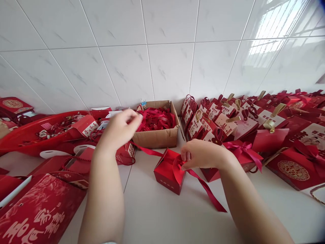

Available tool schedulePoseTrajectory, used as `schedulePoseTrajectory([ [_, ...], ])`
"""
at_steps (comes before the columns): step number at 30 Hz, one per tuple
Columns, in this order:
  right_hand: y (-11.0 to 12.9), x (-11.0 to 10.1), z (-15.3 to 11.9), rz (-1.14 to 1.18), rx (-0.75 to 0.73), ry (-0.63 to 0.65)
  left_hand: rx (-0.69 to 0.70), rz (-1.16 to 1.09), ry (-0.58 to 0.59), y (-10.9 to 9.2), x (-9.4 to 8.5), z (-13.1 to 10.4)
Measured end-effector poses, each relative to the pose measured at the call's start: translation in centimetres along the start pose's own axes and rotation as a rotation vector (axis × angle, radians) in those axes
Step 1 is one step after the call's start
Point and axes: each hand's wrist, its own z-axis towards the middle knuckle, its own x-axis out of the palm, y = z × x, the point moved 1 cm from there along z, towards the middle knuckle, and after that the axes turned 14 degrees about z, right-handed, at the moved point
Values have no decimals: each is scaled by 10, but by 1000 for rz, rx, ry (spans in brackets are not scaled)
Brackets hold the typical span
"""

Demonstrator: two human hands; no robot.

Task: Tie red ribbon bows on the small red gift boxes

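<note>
A small red gift box [167, 176] stands on the white surface in front of me, its curved top flaps folded in. A dark red ribbon [208, 193] passes through its top, one tail lying to the right and the other running left toward my left hand. My right hand [196, 154] is closed at the top of the box, fingertips pinching the ribbon where it comes out by the flap. My left hand [123, 127] is raised in front of the cardboard box, slightly blurred, fingers curled together; the ribbon's left part leads up behind it, and its fingertips are partly hidden.
A cardboard box [154, 139] full of red ribbons stands against the tiled wall. On the right are rows of red gift bags [213, 112] and a bow-tied box [243, 154]. A red basket [30, 145] and a large red bag [38, 210] occupy the left.
</note>
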Motion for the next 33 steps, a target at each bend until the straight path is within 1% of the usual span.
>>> schedulePoseTrajectory([
  [1,1,2,2,-24,10,21,32,218,128,1,5,-2],
  [2,2,3,3,-50,24,36,55,384,304,1,10,-4],
  [3,2,5,5,-74,40,45,74,494,500,1,16,-6],
  [4,3,6,6,-92,53,50,91,556,691,0,22,-7],
  [5,3,6,6,-103,58,54,112,585,856,-1,27,-9],
  [6,4,7,7,-107,55,58,140,597,982,-2,31,-10],
  [7,4,7,7,-106,47,62,174,601,1065,-3,35,-11],
  [8,4,7,7,-108,36,69,205,602,1120,-3,38,-11],
  [9,4,7,7,-116,24,77,224,600,1154,-3,41,-12],
  [11,4,6,7,-137,6,82,237,596,1182,-3,45,-12],
  [13,3,6,6,-151,5,83,240,600,1186,-4,48,-13],
  [16,2,6,7,-127,18,78,271,638,1151,-8,52,-15],
  [19,0,5,8,-90,14,77,243,671,1180,-11,55,-17],
  [21,-2,4,8,-72,-3,61,227,674,1202,-9,57,-17],
  [24,-5,5,8,-69,-20,37,238,646,1214,-4,57,-15],
  [28,-6,10,9,-110,-30,59,234,634,1245,0,57,-13],
  [33,-4,12,11,-163,-16,74,220,674,1234,-2,59,-14],
])
